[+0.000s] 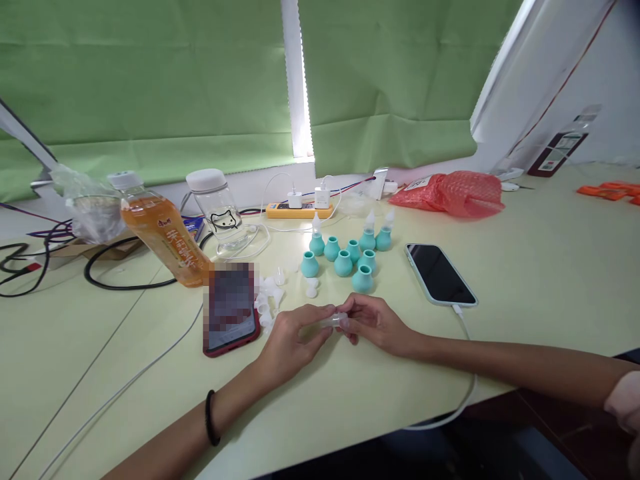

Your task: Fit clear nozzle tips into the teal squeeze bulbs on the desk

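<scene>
My left hand (295,340) and my right hand (377,325) meet near the front of the table. Both are closed on a small translucent plastic nozzle (336,321), which the fingers partly cover. Beyond them stand several teal rubber bulbs with open necks, the nearest bulb (363,279) just behind my right hand. A few bulbs at the back carry clear tips, such as this nozzle tip (317,223). Left of the bulbs lies a loose pile of translucent plastic pieces (269,300), close to my left hand. Two small whitish parts (312,288) lie between the pile and the bulbs.
A red-cased phone (233,310) lies left, partly pixelated; another phone (441,275) with a charging cable lies right. An orange drink bottle (163,233) and a clear jar (223,217) stand at the left. Behind are a yellow power strip (300,211) and red bubble wrap (450,193).
</scene>
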### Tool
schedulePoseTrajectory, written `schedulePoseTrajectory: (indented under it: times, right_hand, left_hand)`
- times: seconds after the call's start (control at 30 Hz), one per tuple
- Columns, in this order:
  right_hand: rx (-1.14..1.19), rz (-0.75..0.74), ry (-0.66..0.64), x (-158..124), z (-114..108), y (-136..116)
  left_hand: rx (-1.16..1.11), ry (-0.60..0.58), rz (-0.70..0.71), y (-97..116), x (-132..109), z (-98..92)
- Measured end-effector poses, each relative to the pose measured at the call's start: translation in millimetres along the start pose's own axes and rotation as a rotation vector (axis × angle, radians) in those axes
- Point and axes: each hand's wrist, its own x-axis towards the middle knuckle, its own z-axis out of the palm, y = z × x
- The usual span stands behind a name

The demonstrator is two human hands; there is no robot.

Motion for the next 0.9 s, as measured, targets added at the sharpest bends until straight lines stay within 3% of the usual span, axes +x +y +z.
schedulePoseTrajectory:
  times: [0.27,0.37,0.57,0.77,0.9]
  right_hand:
    - [0.045,-0.037,-0.040,-1,-1,4]
    - [0.039,-0.050,-0.027,0,0,2]
    - [-0.007,-0.093,-0.027,-1,0,1]
    - [-0.114,-0.085,-0.045,-4,1,-1]
    - [-0.150,-0.083,-0.056,-5,2,-2]
  left_hand:
    - [-0.226,-0.011,-0.148,9,1,-1.3]
    - [-0.378,-0.047,-0.264,12,2,-3.8]
    - [-0.643,0.007,-0.551,9,6,-3.5]
    - [-0.705,-0.128,-0.562,8,8,-5.4]
    - [-0.721,-0.139,-0.529,8,6,-6.5]
